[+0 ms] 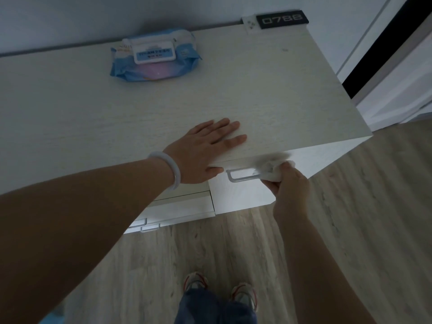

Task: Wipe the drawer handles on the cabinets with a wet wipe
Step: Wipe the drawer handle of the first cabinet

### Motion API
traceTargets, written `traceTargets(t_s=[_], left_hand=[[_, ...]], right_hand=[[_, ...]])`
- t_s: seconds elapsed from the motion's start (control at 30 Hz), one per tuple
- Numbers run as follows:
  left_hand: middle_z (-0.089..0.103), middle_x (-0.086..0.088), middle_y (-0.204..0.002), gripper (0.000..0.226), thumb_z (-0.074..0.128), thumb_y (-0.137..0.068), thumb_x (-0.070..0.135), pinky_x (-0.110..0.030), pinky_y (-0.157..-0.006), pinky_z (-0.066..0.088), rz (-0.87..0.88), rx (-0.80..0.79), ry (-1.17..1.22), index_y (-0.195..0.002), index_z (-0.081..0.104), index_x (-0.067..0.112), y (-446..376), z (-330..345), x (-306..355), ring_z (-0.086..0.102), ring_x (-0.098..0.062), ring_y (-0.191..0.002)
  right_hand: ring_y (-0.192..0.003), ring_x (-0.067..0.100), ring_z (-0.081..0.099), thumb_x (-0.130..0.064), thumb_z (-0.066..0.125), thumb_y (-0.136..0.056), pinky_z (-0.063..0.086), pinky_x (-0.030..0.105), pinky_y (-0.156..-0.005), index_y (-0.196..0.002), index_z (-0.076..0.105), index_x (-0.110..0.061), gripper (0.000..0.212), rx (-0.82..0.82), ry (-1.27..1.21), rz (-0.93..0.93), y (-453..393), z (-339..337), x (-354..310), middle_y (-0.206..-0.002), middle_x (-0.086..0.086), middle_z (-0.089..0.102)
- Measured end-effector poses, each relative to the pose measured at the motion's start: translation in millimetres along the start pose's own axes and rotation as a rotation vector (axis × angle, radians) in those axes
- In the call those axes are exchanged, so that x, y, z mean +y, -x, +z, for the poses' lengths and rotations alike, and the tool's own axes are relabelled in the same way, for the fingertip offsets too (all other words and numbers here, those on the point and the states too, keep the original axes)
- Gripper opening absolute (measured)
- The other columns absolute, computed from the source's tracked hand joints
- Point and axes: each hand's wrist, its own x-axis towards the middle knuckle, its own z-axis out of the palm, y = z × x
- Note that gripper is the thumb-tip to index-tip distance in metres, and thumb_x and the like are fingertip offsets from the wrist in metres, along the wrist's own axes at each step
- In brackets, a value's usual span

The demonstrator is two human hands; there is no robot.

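A person's right hand (288, 183) presses a bunched white wet wipe (272, 169) against the right end of the top drawer handle (243, 175), fingers curled closed around the cloth. The left hand (205, 148) lies flat on the cabinet top (268, 90), fingers spread and holding nothing, thumb hooked over the front edge just left of the handle.

The wipe covers only the handle's right end; its left stretch is bare and could be missed if the stroke stops short. A hard pull along the bar might also slide the drawer out, though the braced left hand looks placed to steady the unit.

Counted from where I stand: 1 wipe in use, 1 blue pack of wipes (155, 56) lying closed near the back of the top, 1 handle being cleaned, and 2 lower handles (145, 225) on the drawers below the left arm, not yet reached. 1 black numbered plaque (281, 19) sits at the rear corner.
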Motion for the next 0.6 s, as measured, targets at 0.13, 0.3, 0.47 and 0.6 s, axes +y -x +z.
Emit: traceTargets(t_s=[0.13,0.3,0.47,0.6], left_hand=[[0.0,-0.003,-0.162,0.086,0.055,-0.087,0.045,-0.041,-0.121,0.009,-0.002,0.006,0.005,-0.153,0.004,0.028,0,1,0,0.002,-0.021,-0.149],[-0.002,-0.003,-0.162,0.086,0.054,-0.087,0.047,-0.04,-0.121,0.008,-0.002,-0.002,-0.003,-0.153,0.002,0.028,0,1,0,0.0,-0.021,-0.149],[-0.003,-0.002,-0.162,0.086,0.053,-0.087,0.046,-0.04,-0.121,0.008,-0.001,-0.009,-0.011,-0.153,0.001,0.028,0,1,-1,-0.001,-0.02,-0.149],[-0.002,-0.002,-0.162,0.086,0.053,-0.087,0.046,-0.04,-0.121,0.008,-0.003,-0.011,-0.006,-0.153,0.002,0.028,0,1,0,-0.001,-0.02,-0.149]], right_hand=[[-0.069,0.018,0.052,-0.022,0.062,-0.089,0.051,0.03,-0.068,-0.082,0.056,0.01,0.033,0.054,0.128,-0.058,-1,2,6,-0.073,0.009,0.053],[-0.067,0.016,0.05,-0.015,0.071,-0.083,0.046,0.031,-0.065,-0.072,0.059,-0.009,0.018,0.104,0.154,-0.04,6,1,10,-0.067,0.002,0.055],[-0.07,0.018,0.056,-0.017,0.074,-0.081,0.054,0.036,-0.074,-0.077,0.057,-0.006,0.021,0.121,0.191,0.002,4,-1,11,-0.073,0.005,0.06],[-0.076,0.019,0.066,-0.012,0.075,-0.082,0.059,0.037,-0.08,-0.087,0.061,-0.001,0.018,0.145,-0.003,0.108,-2,2,7,-0.081,0.009,0.068]])
